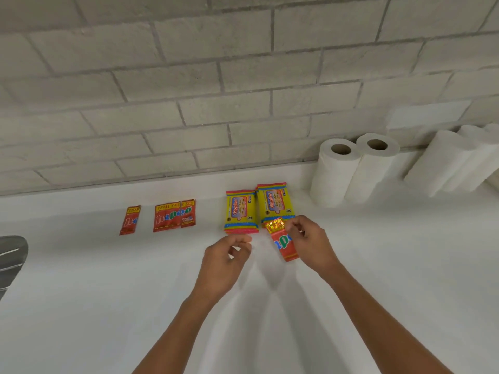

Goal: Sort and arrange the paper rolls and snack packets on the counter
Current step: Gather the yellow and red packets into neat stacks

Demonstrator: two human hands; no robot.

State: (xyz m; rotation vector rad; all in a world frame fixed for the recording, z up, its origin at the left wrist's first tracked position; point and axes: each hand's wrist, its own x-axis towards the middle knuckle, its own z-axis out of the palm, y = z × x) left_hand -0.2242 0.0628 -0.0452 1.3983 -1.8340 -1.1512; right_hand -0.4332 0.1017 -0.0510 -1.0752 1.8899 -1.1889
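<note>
My right hand (310, 240) pinches a red packet (283, 242) with a gold top end, just in front of the right one of two yellow packets (274, 202). The left yellow packet (240, 210) lies beside it. My left hand (228, 259) hovers near that packet's front edge with fingers curled and nothing in them. Farther left on the white counter (108, 279) lie a narrow red packet (131, 220) and a wider red packet (174, 215). Two paper rolls (351, 171) stand upright by the wall.
More paper rolls (456, 160) lie on their sides against the wall at the far right. A grey metal object (10, 259) shows at the left edge. A grey brick wall (189, 90) rises behind the counter.
</note>
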